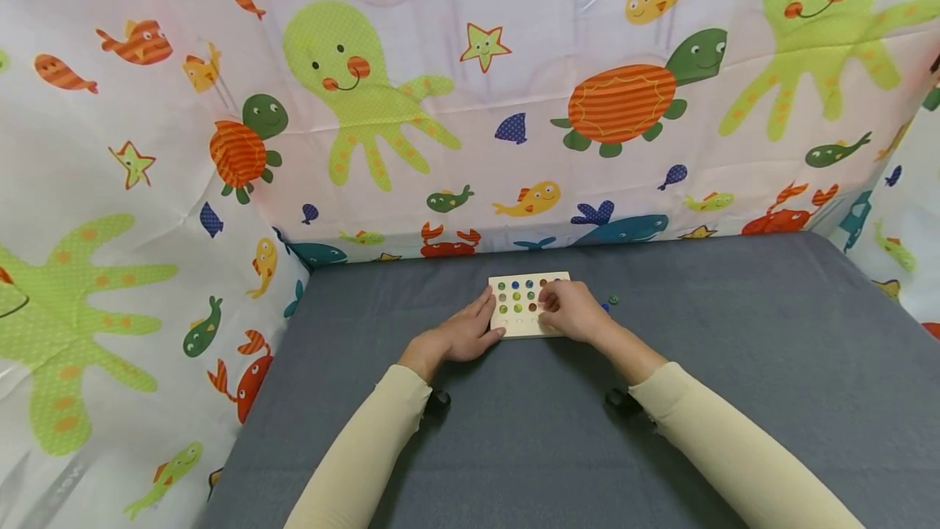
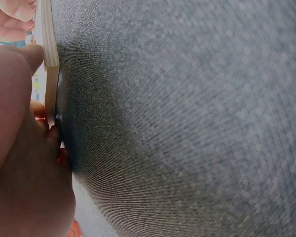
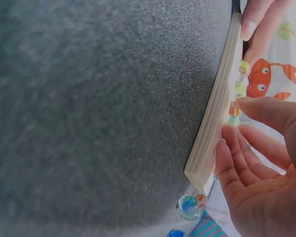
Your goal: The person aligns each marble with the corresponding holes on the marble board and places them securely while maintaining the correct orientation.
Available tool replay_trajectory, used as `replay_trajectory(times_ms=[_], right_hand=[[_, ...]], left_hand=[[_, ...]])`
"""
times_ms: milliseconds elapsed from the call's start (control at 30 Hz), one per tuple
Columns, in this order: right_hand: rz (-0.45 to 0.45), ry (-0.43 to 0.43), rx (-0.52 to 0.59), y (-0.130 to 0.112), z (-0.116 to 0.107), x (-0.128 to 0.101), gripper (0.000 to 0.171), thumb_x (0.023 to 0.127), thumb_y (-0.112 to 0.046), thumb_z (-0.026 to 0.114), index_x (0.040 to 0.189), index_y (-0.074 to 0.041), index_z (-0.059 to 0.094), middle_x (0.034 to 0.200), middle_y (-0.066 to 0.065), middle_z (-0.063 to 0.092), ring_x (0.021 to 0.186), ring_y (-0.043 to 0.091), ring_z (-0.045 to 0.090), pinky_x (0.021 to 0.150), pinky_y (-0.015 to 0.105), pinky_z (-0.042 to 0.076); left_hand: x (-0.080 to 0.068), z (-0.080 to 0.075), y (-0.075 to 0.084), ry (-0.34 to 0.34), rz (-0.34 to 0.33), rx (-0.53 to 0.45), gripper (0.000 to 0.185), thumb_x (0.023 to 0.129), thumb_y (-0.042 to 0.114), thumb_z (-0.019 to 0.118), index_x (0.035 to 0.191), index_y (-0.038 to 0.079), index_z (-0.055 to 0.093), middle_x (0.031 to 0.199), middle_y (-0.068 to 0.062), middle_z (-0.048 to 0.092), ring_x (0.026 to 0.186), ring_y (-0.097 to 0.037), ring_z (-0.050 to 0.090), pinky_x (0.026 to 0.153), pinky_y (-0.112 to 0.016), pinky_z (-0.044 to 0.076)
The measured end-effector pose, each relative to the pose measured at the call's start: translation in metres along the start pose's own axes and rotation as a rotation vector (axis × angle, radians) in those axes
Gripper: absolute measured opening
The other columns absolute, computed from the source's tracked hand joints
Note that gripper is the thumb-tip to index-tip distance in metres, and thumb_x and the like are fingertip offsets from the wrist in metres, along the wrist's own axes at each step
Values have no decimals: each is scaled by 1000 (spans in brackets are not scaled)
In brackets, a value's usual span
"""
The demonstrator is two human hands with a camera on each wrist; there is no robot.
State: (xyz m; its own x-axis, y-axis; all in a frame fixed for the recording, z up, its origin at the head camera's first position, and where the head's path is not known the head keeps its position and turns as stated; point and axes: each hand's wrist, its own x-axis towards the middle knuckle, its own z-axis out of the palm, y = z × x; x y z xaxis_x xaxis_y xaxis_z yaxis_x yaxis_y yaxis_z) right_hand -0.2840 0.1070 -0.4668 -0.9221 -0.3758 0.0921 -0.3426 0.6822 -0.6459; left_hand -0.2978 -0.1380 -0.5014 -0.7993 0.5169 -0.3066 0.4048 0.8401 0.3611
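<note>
A pale wooden board [image 1: 527, 331] lies on the grey cloth, with rows of round hollows and coloured glass marbles in many of them. My left hand [image 1: 467, 333] rests along the board's left side, fingers straight and thumb on the near left corner. Over the board's right part is my right hand [image 1: 573, 311], its fingers bent down to the marbles. In the right wrist view its thumb tip touches or nearly touches an orange marble [image 3: 234, 108]; a green marble [image 3: 234, 120] shows between thumb and fingers. Whether it pinches a marble cannot be told.
Loose marbles lie just right of the board: a green one [image 1: 614, 300] and a blue one [image 1: 605, 307], with a clear blue-swirled marble [image 3: 189, 207] by the corner in the right wrist view. A sea-animal printed curtain [image 1: 514, 178] hangs behind the grey cloth [image 1: 514, 447].
</note>
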Motion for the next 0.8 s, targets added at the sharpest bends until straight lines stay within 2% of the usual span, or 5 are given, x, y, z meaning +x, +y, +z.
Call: replay_trajectory(times_ms=[233,500,800], right_hand=[[12,-30,-13,-3,-7,-11,21,90,-4,74,109,4,70,99,14,70,90,26,66,82,46,56],[18,-25,-54,-4,-17,-22,22,90,-8,74,109,2,72,101,13,70,88,24,63,76,41,54],[-52,-5,-70,0,-28,-37,19,90,-8,74,107,3,73,102,13,70,84,23,61,74,39,52]], left_hand=[[-1,-1,0,-9,3,0,78,109,49,38,165,10,1,172,-3,-11,158,-21,1,126,-40,14],[0,0,-3,-3,28,24,77,110,49,38,165,8,2,172,-6,-9,159,-21,2,126,-40,14],[-2,-1,0,-10,18,24,78,110,48,38,165,9,0,172,-5,-11,158,-20,0,126,-39,14]])
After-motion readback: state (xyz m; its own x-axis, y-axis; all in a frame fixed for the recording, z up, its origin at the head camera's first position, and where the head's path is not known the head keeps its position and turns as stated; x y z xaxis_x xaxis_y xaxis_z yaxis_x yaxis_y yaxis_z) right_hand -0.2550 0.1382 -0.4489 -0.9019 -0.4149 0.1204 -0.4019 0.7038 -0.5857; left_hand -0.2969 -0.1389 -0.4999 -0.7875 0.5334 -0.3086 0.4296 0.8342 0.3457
